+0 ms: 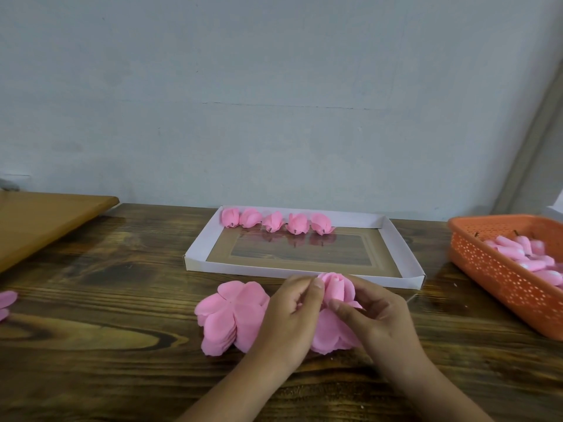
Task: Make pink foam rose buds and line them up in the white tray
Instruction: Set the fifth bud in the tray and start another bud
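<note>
A rose bud (335, 289) sits pinched between our left hand (292, 312) and right hand (376, 315), above the dark wooden table (106, 345). Beyond our hands lies the white tray (405, 254), then a pale wall (274, 102).

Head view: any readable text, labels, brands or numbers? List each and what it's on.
None readable.
White tray: blank walls, no print.
Orange basket: only a hole pattern, no label.
Pink rose buds and petal stack: plain foam, no marks.
Wall and wooden table: no signs or stickers.
</note>
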A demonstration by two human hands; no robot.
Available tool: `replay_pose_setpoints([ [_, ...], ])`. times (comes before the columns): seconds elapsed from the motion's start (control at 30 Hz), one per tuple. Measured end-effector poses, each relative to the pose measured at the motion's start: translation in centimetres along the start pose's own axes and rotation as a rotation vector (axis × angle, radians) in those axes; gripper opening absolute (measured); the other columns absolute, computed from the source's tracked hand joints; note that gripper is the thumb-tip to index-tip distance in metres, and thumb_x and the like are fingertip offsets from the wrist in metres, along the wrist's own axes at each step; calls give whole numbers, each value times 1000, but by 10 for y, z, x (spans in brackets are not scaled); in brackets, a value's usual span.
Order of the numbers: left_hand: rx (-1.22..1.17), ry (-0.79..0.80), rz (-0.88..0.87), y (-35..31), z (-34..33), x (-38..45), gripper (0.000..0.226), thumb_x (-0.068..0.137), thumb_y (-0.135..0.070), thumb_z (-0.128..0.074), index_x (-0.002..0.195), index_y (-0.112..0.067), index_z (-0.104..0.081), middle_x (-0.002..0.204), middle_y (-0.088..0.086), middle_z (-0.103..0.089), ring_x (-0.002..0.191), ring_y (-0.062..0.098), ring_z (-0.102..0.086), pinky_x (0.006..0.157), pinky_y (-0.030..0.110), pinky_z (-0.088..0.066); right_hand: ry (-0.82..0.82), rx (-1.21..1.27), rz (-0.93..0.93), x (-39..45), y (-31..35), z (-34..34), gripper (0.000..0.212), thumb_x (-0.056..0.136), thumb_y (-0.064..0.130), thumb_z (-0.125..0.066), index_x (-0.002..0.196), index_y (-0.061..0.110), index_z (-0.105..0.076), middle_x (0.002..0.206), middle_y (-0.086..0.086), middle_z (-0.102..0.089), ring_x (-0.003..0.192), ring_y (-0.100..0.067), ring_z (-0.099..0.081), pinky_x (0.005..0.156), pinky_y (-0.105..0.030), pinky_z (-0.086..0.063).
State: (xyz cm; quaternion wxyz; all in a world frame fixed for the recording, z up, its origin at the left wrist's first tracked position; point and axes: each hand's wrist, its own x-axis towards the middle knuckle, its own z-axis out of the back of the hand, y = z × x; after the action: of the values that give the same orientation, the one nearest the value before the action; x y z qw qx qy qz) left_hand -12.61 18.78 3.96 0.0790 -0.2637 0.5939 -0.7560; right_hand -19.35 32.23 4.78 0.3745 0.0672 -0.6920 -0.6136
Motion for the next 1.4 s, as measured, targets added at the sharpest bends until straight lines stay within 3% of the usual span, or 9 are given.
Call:
replay_pose_setpoints([
  [0.23,93,52,-97,-4,-1,-3,29,95,-35,-51,110,-30,-76,108,-20,-64,108,0,-61,85,11,-49,-16,-31,0,1,-3,3,33,83,12,-75,110,31,-77,108,0,-77,102,-17,-73,79,-24,-58],
  [0.4,-86,78,62,-8,4,-2,37,92,-26,-52,123,-35,-71,116,-20,-73,113,-3,-64,93,18,-52,-72,13,-53,3,-3,5,30,79,24,-75,106,37,-77,104,1,-78,100,-16,-73,80,-28,-59],
  [0.5,-90,80,134,-10,5,0,33,90,-28,-59,120,-40,-67,105,-24,-72,100,-8,-65,81,13,-53,-150,74,-105,4,-4,9,24,77,26,-74,100,31,-80,98,-2,-79,93,-18,-75,71,-27,-59],
  [0.6,-62,78,229,-8,4,0,40,89,-11,-67,115,-41,-67,99,-16,-73,92,-1,-68,74,17,-56,-199,124,-123,6,-5,12,23,72,25,-76,95,27,-81,94,-6,-79,85,-19,-76,66,-26,-59],
  [0.83,-231,35,370,-6,10,4,27,93,-7,-68,112,-26,-73,99,6,-76,72,16,-73,71,26,-60,-188,123,-134,5,-7,13,26,71,24,-78,97,23,-79,96,-7,-78,88,-22,-75,72,-38,-61],
  [0.97,-455,71,418,-9,9,6,22,99,-5,-57,111,-13,-74,97,13,-78,80,21,-75,68,30,-60,-197,117,-152,5,-9,13,30,71,23,-78,101,18,-78,98,-9,-78,90,-24,-74,71,-32,-60],
  [1.1,-485,154,337,-11,9,5,38,95,11,-48,117,-11,-70,91,13,-77,81,23,-74,71,28,-60,-195,162,-232,5,-9,13,31,70,27,-78,100,21,-78,99,-12,-77,91,-33,-74,78,-53,-61],
  [1.23,-170,166,132,-8,7,2,49,81,-2,-72,116,-36,-68,102,-5,-76,95,16,-73,79,25,-58,-128,245,-311,5,-8,16,28,81,23,-76,108,18,-75,108,-18,-75,99,-42,-72,82,-66,-56],
  [1.4,31,199,-127,-8,10,-1,55,81,-6,-76,113,-50,-68,111,-14,-66,106,9,-66,80,19,-54,-21,344,-380,6,-3,17,34,85,23,-78,116,10,-71,113,-25,-72,103,-45,-70,78,-65,-58],
])
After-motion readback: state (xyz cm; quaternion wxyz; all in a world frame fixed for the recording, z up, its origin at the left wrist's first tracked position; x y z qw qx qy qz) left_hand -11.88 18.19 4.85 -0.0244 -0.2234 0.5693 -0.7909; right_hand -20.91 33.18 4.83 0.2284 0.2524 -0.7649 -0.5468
